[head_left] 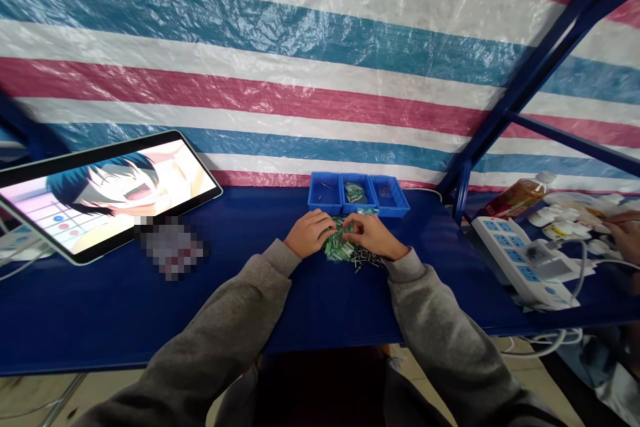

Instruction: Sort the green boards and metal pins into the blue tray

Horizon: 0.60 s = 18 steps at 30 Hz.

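Both hands rest on a pile of small green parts [341, 247] lying on the blue surface [150, 307], just near of three blue trays [357, 195] set side by side at the far edge. The left hand [309, 232] sits on the left flank of the pile, fingers curled down into the parts; whether it pinches any single piece cannot be told. The right hand [374, 237] covers the right flank, fingers bent and meeting the pile close to the left hand. Loose dark pins [364, 261] lie at the near right edge of the pile. The middle tray holds more green parts. A tablet [105, 193] stands propped at far left, its screen lit. A white power strip [520, 257] lies well to the right, beside another person's hand [627, 237]. A striped tarpaulin [300, 47] hangs behind.
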Tool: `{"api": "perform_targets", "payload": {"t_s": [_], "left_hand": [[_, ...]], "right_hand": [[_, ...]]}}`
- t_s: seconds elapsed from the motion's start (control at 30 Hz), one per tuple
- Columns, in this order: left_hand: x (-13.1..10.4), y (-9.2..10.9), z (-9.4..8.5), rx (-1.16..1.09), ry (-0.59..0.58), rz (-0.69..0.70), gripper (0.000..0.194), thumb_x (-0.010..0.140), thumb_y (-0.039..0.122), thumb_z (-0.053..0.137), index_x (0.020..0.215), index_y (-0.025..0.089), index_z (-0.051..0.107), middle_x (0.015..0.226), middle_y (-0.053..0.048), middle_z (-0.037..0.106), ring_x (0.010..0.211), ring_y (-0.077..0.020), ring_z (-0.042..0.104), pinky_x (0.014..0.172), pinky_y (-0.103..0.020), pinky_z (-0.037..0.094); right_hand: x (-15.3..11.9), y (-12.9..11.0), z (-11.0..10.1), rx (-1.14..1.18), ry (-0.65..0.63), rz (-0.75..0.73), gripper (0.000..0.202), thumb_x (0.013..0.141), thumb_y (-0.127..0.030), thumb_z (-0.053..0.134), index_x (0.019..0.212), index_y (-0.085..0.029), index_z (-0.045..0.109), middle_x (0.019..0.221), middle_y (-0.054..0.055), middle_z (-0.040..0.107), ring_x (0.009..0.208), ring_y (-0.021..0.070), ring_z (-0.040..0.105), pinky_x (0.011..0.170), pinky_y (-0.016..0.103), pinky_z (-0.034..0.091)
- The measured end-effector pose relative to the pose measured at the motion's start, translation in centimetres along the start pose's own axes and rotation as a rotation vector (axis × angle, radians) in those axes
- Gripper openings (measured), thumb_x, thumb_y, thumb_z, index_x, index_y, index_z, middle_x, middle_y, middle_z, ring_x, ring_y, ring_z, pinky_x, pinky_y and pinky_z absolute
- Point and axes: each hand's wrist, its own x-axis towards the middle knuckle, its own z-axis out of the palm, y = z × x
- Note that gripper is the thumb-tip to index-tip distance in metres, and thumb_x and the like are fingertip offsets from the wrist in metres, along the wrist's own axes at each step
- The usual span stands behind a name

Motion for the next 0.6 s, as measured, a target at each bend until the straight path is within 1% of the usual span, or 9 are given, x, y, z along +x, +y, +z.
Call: {"api": "perform_targets", "payload": {"t_s": [0.1,0.23,0.33,0.4,0.47,0.53,0.6], "left_hand": [[0.1,0.3,0.0,-0.026,0.082,-0.040,0.027,0.097,0.030,0.042,0.085,0.017,0.063,0.084,-0.007,0.067,0.078,-0.0195,0.056,0.076,-0.033,0.045],[0.1,0.8,0.0,-0.081,0.179,-0.099,0.026,0.096,0.032,0.045,0.086,0.018,0.064,0.082,-0.008,0.068,0.078,-0.0196,0.059,0.077,-0.034,0.047],[0.2,1.3,-0.1,-0.146,0.259,-0.139,0.026,0.095,0.033,0.047,0.087,0.018,0.066,0.082,-0.008,0.070,0.079,-0.0190,0.061,0.078,-0.034,0.049],[0.3,1.6,-0.1,-0.203,0.316,-0.180,0.024,0.094,0.035,0.051,0.088,0.018,0.067,0.081,-0.007,0.070,0.077,-0.0182,0.062,0.075,-0.032,0.050],[0.4,1.8,-0.1,-0.253,0.360,-0.228,0.023,0.092,0.036,0.054,0.089,0.018,0.068,0.078,-0.006,0.069,0.074,-0.0171,0.062,0.069,-0.030,0.050],[0.4,2.0,-0.1,-0.280,0.384,-0.260,0.023,0.091,0.037,0.055,0.088,0.019,0.069,0.075,-0.006,0.068,0.071,-0.0163,0.062,0.064,-0.028,0.049],[0.5,2.0,-0.1,-0.289,0.391,-0.267,0.024,0.091,0.038,0.056,0.087,0.018,0.069,0.076,-0.006,0.068,0.070,-0.0161,0.061,0.062,-0.027,0.048]], "right_hand": [[0.1,-0.1,0.1,0.012,0.053,-0.028,0.005,0.081,-0.022,0.065,0.080,-0.018,0.063,0.053,-0.005,0.052,0.050,0.0112,0.048,0.053,0.023,0.034],[0.0,-0.4,0.1,0.081,0.151,-0.061,0.013,0.084,-0.030,0.063,0.078,-0.019,0.063,0.060,-0.001,0.060,0.054,0.0130,0.052,0.055,0.025,0.039],[-0.1,-0.7,0.1,0.112,0.228,-0.066,0.019,0.086,-0.037,0.061,0.079,-0.019,0.064,0.066,0.001,0.063,0.059,0.0147,0.056,0.057,0.026,0.042],[-0.1,-0.8,0.1,0.139,0.260,-0.062,0.022,0.087,-0.040,0.059,0.080,-0.019,0.063,0.068,0.002,0.063,0.060,0.0154,0.057,0.057,0.026,0.043],[-0.2,-0.9,0.0,0.160,0.271,-0.059,0.026,0.088,-0.043,0.057,0.080,-0.019,0.063,0.067,0.002,0.061,0.059,0.0154,0.057,0.057,0.026,0.042],[-0.3,-1.1,0.0,0.166,0.268,-0.057,0.030,0.090,-0.045,0.053,0.077,-0.020,0.061,0.062,0.001,0.058,0.055,0.0151,0.055,0.057,0.027,0.042],[-0.3,-1.2,0.0,0.164,0.257,-0.060,0.034,0.092,-0.047,0.050,0.073,-0.020,0.059,0.057,0.000,0.055,0.053,0.0149,0.053,0.057,0.027,0.040]]}}
